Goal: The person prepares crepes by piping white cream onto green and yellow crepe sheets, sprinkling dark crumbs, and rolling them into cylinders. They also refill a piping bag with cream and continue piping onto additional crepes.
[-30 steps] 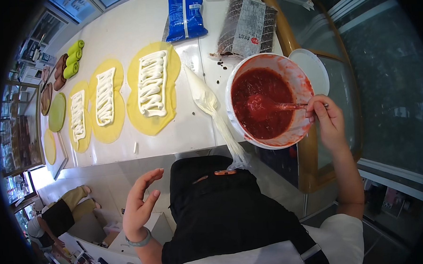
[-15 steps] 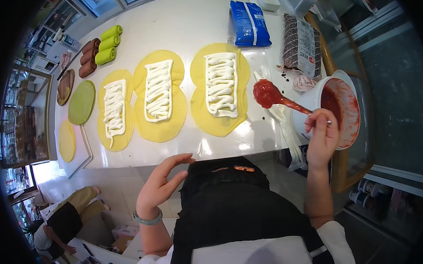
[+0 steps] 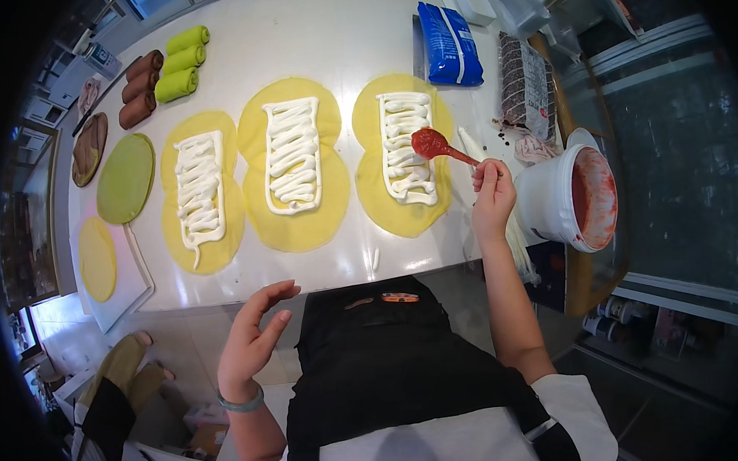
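My right hand (image 3: 494, 199) grips the handle of a spoon (image 3: 456, 154) whose bowl is heaped with red sauce (image 3: 427, 143). The spoon is over the right edge of the cream on the rightmost pair of overlapping yellow crepes (image 3: 370, 181). White cream (image 3: 403, 130) is piped there in a zigzag inside a rectangular outline. Two more yellow crepe pairs, the middle one (image 3: 327, 224) and the left one (image 3: 171, 169), carry the same kind of cream. Near the table's front edge my left hand (image 3: 257, 334) hovers with fingers apart, holding nothing.
A white bucket (image 3: 551, 206) smeared with red sauce tilts at the table's right. Behind are a blue packet (image 3: 450, 46) and a dark wrapped package (image 3: 527, 83). Green rolls (image 3: 182, 61), brown rolls (image 3: 138, 100) and a green crepe stack (image 3: 125, 179) lie left. Another person (image 3: 117, 398) is at lower left.
My right hand has carried the sauce-filled spoon left from beside the bucket to over the rightmost crepes. The view has shifted slightly. My left hand remains empty near the table's edge.
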Motion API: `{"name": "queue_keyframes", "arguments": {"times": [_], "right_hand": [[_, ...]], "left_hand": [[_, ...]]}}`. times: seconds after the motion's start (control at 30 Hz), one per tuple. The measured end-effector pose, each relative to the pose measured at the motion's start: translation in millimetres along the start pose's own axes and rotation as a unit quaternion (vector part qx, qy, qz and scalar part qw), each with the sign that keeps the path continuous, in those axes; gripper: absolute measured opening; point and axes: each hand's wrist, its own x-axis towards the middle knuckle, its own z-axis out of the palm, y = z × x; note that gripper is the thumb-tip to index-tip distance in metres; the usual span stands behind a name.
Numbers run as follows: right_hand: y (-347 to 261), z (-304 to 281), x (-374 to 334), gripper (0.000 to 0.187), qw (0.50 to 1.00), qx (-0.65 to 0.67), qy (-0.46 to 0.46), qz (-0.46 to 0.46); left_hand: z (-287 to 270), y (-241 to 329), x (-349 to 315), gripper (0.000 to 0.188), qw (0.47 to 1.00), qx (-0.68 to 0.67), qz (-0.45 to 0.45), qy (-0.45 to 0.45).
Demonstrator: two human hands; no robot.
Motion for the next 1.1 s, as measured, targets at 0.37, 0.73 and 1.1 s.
{"name": "queue_keyframes", "arguments": {"times": [0.37,0.73,1.1], "right_hand": [[32,33,68,0.024,0.995,-0.067,-0.021,-0.066],[-4,-18,-3,0.016,0.994,-0.076,-0.063,-0.035],[11,15,31,0.019,0.984,-0.086,-0.064,-0.144]], "left_hand": [[15,8,-3,0.042,1.000,-0.018,0.006,0.004],[33,7,2,0.042,1.000,-0.028,0.007,-0.011],[39,12,5,0.041,0.999,-0.018,0.015,-0.024]]}}
